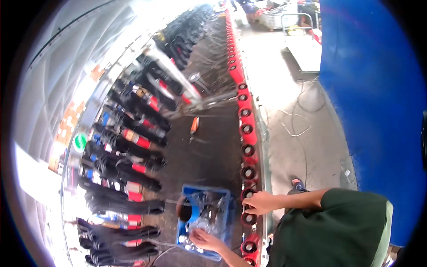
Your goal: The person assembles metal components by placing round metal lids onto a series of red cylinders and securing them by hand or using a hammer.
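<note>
My left hand (204,240) reaches into the near side of a blue plastic bin (230,209), its fingers curled among clear and silvery small parts (208,219). What they hold, if anything, is blurred. My right hand (261,203) lies on a long row of red parts with round dark openings and silvery centres, its fingers bent down at one red part (249,173) and closed on something hidden under them. A roll of tape (184,210), blue outside with a brown core, rests at the bin's left side.
Thick black cable bundles (129,204) with red tags hang along the left rack. An orange-handled tool (195,125) lies on the dark bench top (200,160). A metal bar (213,101) crosses the bench. Behind the aisle stands a flat cart (304,53); loose wires trail over the floor.
</note>
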Motion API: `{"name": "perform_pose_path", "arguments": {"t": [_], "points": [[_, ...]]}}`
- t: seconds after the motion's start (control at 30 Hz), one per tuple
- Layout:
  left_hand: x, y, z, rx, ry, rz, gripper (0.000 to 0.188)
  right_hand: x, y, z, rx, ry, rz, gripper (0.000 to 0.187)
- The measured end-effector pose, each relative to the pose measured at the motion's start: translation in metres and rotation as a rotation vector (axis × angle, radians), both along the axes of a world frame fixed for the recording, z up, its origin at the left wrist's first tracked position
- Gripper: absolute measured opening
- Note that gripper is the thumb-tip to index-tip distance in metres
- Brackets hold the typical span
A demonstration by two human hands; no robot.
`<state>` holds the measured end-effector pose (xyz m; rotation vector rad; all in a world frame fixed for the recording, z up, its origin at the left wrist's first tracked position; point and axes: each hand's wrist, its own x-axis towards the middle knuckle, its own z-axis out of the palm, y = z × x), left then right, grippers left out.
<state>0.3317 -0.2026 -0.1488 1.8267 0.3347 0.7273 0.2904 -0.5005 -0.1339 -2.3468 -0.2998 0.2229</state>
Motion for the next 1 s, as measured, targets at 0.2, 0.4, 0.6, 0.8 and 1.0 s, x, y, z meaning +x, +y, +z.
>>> {"name": "perform_pose_path", "arguments": {"t": [0.2,0.4,0.6,0.8,1.0], "points": [[-0.053,-0.272,0.062,0.015,0.11,-0.771,0.013,0.007,-0.116,-0.06,-0.019,-0.044,0.047,0.036],[0.01,-0.446,0.05,0.287,0.214,-1.161,0.023,0.008,-0.268,-0.092,0.088,-0.048,0.055,0.031],[0.087,-0.588,0.026,0.297,0.325,-1.354,0.025,0.067,-0.489,-0.098,0.036,0.393,-0.042,0.041],[0.194,-0.724,-0.036,0.552,0.302,-1.513,0.034,0.135,-0.729,-0.296,0.574,0.437,-0.956,0.038],[0.371,-0.916,-0.077,0.527,0.149,-1.738,0.034,0.039,-0.922,-0.384,-0.042,1.014,-1.375,0.03]]}}
